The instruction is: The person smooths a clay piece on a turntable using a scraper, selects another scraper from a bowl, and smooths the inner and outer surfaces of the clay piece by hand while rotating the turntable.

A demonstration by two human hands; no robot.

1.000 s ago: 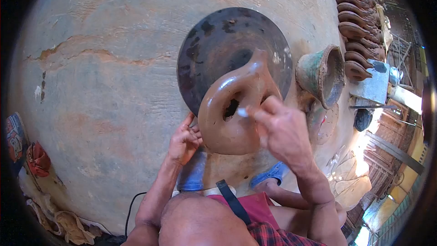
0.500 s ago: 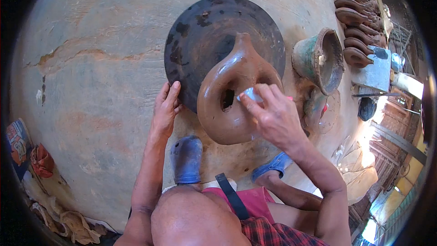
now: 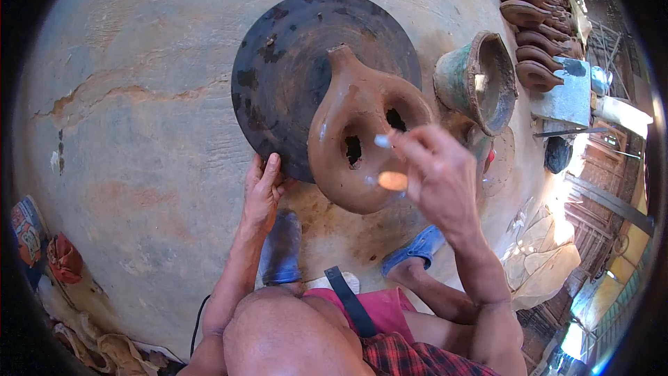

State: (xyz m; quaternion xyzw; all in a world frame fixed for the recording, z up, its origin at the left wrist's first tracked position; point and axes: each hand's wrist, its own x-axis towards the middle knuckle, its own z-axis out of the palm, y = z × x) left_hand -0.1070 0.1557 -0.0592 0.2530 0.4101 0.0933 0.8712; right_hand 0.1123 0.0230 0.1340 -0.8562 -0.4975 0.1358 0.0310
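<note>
A wet brown clay piece point(image 3: 348, 191) with a narrow neck and two ragged holes lies on a round dark potter's wheel point(image 3: 285, 56), overhanging its near edge. At the wheel's near left rim, my left hand point(image 3: 263, 188) grips with the thumb on top and the fingers curled below. Over the right side of the clay piece is my right hand point(image 3: 445, 170), blurred by motion, its fingers closed. A small whitish tool tip point(image 3: 382, 141) shows at its fingertips, and a flat orange oval point(image 3: 393, 181) shows beside the palm. I cannot tell whether these are one tool.
A crusted green bucket point(image 3: 456, 83) stands tilted right of the wheel. Several similar brown clay pieces point(image 3: 525, 14) are lined up at upper right, near a pale blue block point(image 3: 567, 97). Blue clogs point(image 3: 282, 254) are on my feet. The concrete floor point(image 3: 139, 167) has a crack.
My right hand has shifted off the clay surface between the holes, uncovering the right hole, and the orange oval now shows. The clay piece's neck now leans further left. My left hand stays at the rim.
</note>
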